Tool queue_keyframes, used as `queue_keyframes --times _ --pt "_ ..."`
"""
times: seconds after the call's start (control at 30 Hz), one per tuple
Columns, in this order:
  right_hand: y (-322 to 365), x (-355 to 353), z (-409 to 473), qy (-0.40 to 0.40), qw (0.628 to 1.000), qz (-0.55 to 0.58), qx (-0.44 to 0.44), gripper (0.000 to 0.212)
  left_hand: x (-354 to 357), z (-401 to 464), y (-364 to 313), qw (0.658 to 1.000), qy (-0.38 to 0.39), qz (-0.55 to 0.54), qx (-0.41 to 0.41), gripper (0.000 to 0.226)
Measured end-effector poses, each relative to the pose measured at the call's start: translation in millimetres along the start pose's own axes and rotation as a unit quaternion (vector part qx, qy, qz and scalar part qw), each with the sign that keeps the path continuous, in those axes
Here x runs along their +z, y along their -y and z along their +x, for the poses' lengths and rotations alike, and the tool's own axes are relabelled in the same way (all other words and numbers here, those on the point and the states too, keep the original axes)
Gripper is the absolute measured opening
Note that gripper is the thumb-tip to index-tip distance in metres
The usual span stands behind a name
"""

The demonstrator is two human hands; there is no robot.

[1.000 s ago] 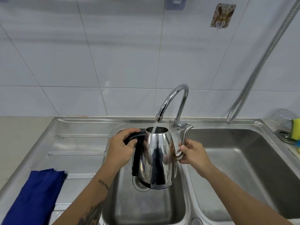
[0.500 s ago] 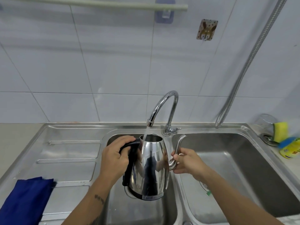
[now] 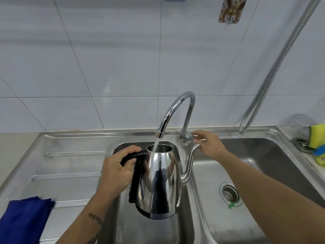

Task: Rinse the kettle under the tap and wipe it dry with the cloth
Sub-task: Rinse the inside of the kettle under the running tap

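A shiny steel kettle (image 3: 161, 180) with a black handle and a thin curved spout hangs upright over the left sink basin. My left hand (image 3: 117, 170) is wrapped around its black handle. Water runs from the chrome tap (image 3: 175, 110) straight into the kettle's open top. My right hand (image 3: 208, 145) is at the tap's small lever beside the tap base, fingers pinched on it. A dark blue cloth (image 3: 24, 221) lies on the draining board at the lower left.
The steel double sink (image 3: 202, 199) has a right basin with a drain strainer (image 3: 229, 191). A flexible metal hose (image 3: 274, 67) hangs down the tiled wall at the right. A yellow sponge (image 3: 316, 136) and a glass sit at the right rim.
My right hand has let go of the kettle's spout and moved up to the tap lever. My left hand still holds the kettle under the running water.
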State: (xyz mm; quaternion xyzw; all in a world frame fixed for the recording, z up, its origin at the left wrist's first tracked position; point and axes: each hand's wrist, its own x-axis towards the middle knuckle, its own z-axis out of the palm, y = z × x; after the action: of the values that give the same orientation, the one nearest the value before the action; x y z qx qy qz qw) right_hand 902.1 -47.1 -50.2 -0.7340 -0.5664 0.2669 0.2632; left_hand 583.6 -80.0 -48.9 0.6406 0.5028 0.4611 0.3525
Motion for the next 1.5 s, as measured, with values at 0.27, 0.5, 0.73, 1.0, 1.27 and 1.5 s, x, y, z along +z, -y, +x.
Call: queue_keyframes --times 0.27,0.5,0.73,1.0,1.27,1.5 --pt "-9.9 4.8 19.3 -0.066 0.995 0.069 0.0 0.015 -1.9 8.9 7.8 1.0 -0.013 -0.013 -0.012 0.043" --pt "-6.4 5.5 33.8 -0.096 0.988 0.113 0.036 0.013 -6.2 12.2 11.3 0.999 -0.02 0.014 -0.022 0.046" --pt "-8.0 0.9 60.4 -0.095 0.982 0.115 0.115 0.018 -15.6 9.3 12.2 0.999 -0.031 0.018 -0.028 0.041" --pt "34.7 0.5 -46.5 -0.06 0.959 0.192 0.2 0.046 -27.6 -14.8 -7.0 0.999 -0.043 -0.014 -0.008 0.043" --pt "68.7 22.8 -154.7 0.138 0.925 0.313 0.164 0.03 -50.5 -60.7 -36.5 0.998 -0.03 -0.05 0.025 0.042" --pt "87.4 31.0 -207.7 0.066 0.941 0.312 0.114 0.017 -85.4 -99.5 -52.2 0.997 -0.014 -0.072 0.0 0.046"
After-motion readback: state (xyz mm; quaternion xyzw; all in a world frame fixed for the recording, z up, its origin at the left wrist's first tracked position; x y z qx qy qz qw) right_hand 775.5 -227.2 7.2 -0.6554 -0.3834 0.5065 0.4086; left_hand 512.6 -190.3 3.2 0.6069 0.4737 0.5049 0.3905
